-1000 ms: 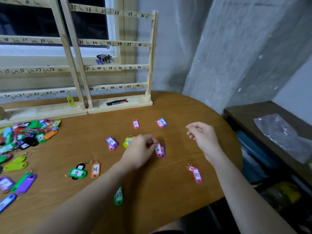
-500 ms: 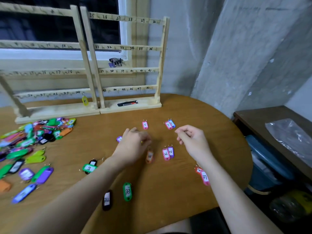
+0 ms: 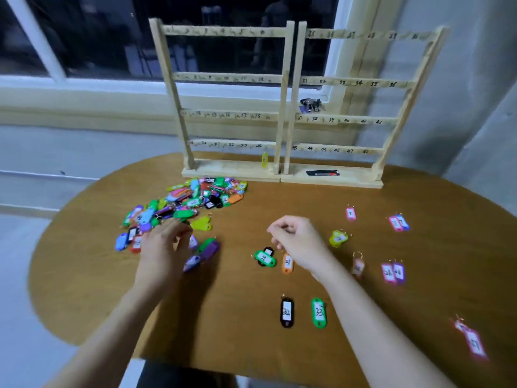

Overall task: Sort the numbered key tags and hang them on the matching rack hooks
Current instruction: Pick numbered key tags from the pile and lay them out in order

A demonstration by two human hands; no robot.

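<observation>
The left hand (image 3: 165, 247) has left the laid-out tags in the middle of the table (image 3: 84, 247) and now reaches over the near edge of the unsorted pile (image 3: 184, 205), its fingers curled down among a few purple and blue tags; motion blur hides whether they already pinch one, so I cannot tell. The right hand (image 3: 296, 239) has shifted left too and hovers above the green tag marked 20 (image 3: 264, 257) and the orange tag marked 21 (image 3: 287, 263), fingertips drawn together, holding nothing that I can see. A second ago the left hand was setting tags down by the pink pair (image 3: 393, 273); the black tag marked 32 (image 3: 287, 312) now lies beside the green 33 (image 3: 319, 312), so the sorted rows are growing. The view has swung left, bringing both racks (image 3: 285, 107) fully into sight, with only one yellow tag (image 3: 264, 159) hanging near hook 24. Sorting looks far from finished: most tags sit in the pile, and the next move is probably drawing another one out.
</observation>
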